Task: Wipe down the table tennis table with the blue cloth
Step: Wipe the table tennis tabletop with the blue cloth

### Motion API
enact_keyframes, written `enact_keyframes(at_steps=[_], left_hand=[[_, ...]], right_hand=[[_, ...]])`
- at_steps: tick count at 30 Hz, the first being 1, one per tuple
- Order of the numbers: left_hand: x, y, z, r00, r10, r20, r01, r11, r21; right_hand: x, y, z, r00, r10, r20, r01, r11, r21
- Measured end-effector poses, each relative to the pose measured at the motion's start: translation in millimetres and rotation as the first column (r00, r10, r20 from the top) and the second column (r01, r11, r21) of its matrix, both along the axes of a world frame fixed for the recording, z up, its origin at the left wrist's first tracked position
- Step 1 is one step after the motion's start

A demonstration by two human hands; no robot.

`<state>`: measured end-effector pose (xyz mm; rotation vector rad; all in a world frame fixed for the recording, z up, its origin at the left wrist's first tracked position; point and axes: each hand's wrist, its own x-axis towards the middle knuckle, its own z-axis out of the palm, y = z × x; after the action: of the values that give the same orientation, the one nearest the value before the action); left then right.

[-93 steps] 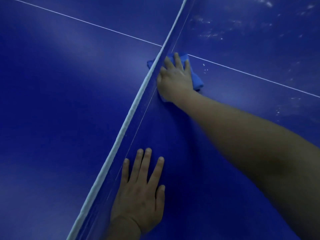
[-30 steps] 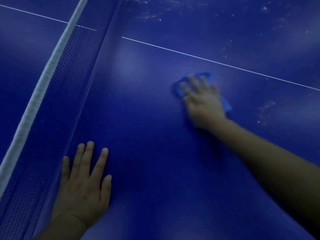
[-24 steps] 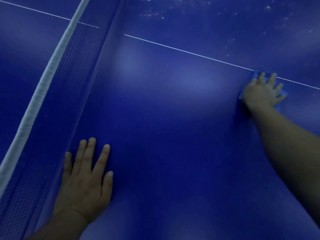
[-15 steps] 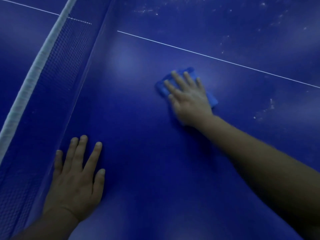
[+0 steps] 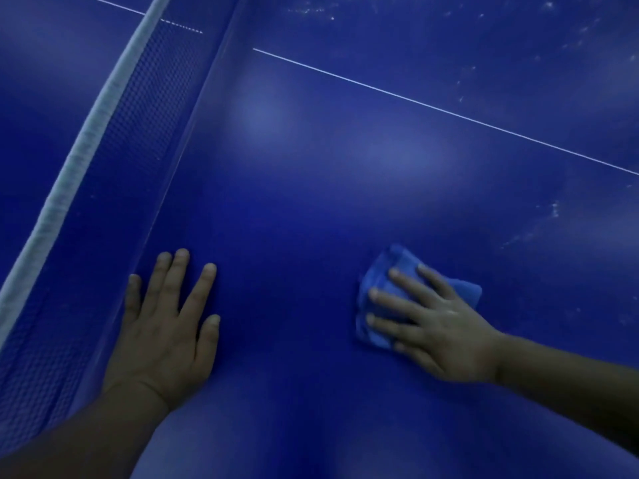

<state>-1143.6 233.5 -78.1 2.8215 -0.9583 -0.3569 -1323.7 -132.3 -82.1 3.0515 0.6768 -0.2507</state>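
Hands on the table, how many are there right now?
2. The left hand lies flat beside the net; the right hand presses the blue cloth.

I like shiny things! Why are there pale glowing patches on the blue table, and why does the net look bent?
Head view: dim light; the pale patches are soft glare on the table; the net curves from wide-angle distortion; the right hand looks slightly blurred on the blue cloth.

Left hand (image 5: 166, 326) flat on table (image 5: 294, 209) beside net (image 5: 86, 140); right hand (image 5: 439, 333) on cloth (image 5: 387, 281), rightward.
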Motion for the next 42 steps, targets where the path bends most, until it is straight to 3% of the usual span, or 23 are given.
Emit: enact_keyframes(at_steps=[2,4,7,9,11,13,15,17,19,21,23,24,25,27,30,32,33,34,36,38,39,40,42], left_hand=[[-0.8,0.3,0.3,1.000,0.000,0.010,0.000,1.000,0.008],[-1.3,0.3,0.6,1.000,0.000,0.011,0.000,1.000,0.004],[-1.2,1.1,1.1,1.000,-0.001,0.017,0.001,1.000,-0.003],[-1.9,1.1,1.2,1.000,0.004,0.019,-0.004,1.000,-0.004],[-1.8,0.8,0.2,1.000,0.005,0.011,-0.005,1.000,-0.015],[-1.7,1.4,-0.1,1.000,0.012,0.005,-0.012,1.000,-0.022],[-2.0,1.3,-1.0,1.000,0.014,0.010,-0.014,1.000,-0.019],[-1.9,1.0,-1.7,1.000,0.009,0.014,-0.009,1.000,-0.016],[-0.7,1.1,-2.4,1.000,0.012,0.019,-0.012,1.000,-0.024],[-1.0,1.0,-3.0,1.000,0.011,0.021,-0.011,1.000,-0.027],[-1.8,1.3,-3.5,0.999,0.012,0.030,-0.011,1.000,-0.025],[-2.1,1.6,-3.9,0.999,0.013,0.034,-0.012,1.000,-0.019],[-1.9,1.8,-4.4,0.999,0.012,0.035,-0.012,1.000,-0.013],[-0.9,2.3,-5.7,0.999,0.008,0.036,-0.008,1.000,-0.006],[-1.0,3.2,-6.1,0.999,0.007,0.038,-0.007,1.000,-0.006],[-1.7,3.4,-5.4,0.999,0.007,0.040,-0.007,1.000,-0.009],[-1.9,2.9,-4.9,0.999,0.009,0.039,-0.008,1.000,-0.012],[-1.9,2.5,-4.1,0.999,0.014,0.038,-0.013,1.000,-0.015],[-2.8,1.5,-3.5,0.999,0.019,0.034,-0.018,1.000,-0.020],[-3.8,1.6,-3.0,0.999,0.023,0.038,-0.022,0.999,-0.030],[-3.9,1.7,-3.1,0.999,0.024,0.039,-0.022,0.999,-0.035],[-3.9,1.5,-3.5,0.999,0.026,0.039,-0.024,0.999,-0.042],[-3.5,1.6,-3.9,0.999,0.027,0.038,-0.025,0.998,-0.059]], right_hand=[[9.8,-31.1,9.7,0.998,0.067,-0.016,-0.067,0.998,-0.009],[56.4,-71.5,10.5,0.976,-0.185,0.112,0.190,0.981,-0.036],[136.3,-105.4,19.4,0.707,-0.688,0.165,0.694,0.719,0.024],[170.3,-81.9,20.1,0.622,-0.766,0.159,0.772,0.635,0.038],[177.1,-31.1,13.0,0.808,-0.564,0.169,0.570,0.821,0.012],[141.8,30.3,3.4,0.984,-0.117,0.137,0.116,0.993,0.017],[75.4,67.1,-3.3,0.965,0.261,0.032,-0.263,0.961,0.089],[47.8,42.2,4.8,0.942,0.333,-0.034,-0.327,0.939,0.108],[66.7,-19.1,8.7,0.993,0.112,0.047,-0.112,0.994,0.014],[94.0,-90.4,18.7,0.939,-0.327,0.107,0.341,0.928,-0.151],[106.5,-138.5,27.5,0.646,-0.752,0.131,0.763,0.632,-0.137],[107.0,-143.7,31.6,0.495,-0.856,0.150,0.869,0.490,-0.074],[104.8,-135.5,31.7,0.434,-0.888,0.153,0.900,0.435,-0.030],[91.6,-96.8,23.8,0.568,-0.802,0.185,0.819,0.573,-0.035],[33.4,-26.8,6.0,0.960,-0.265,0.086,0.266,0.964,-0.002],[14.4,-24.8,6.7,0.998,0.046,0.047,-0.047,0.999,0.013],[22.9,-42.4,8.0,0.995,0.071,0.070,-0.072,0.997,0.004],[39.2,-62.2,8.0,0.991,0.013,0.133,-0.009,0.999,-0.031],[78.6,-99.4,14.1,0.906,-0.365,0.213,0.380,0.924,-0.034],[107.2,-114.8,19.4,0.653,-0.733,0.189,0.739,0.671,0.050],[115.1,-104.0,20.2,0.570,-0.802,0.177,0.804,0.589,0.080],[118.6,-84.2,19.4,0.584,-0.792,0.180,0.796,0.602,0.068],[110.4,-26.4,13.5,0.783,-0.595,0.183,0.596,0.801,0.055]])
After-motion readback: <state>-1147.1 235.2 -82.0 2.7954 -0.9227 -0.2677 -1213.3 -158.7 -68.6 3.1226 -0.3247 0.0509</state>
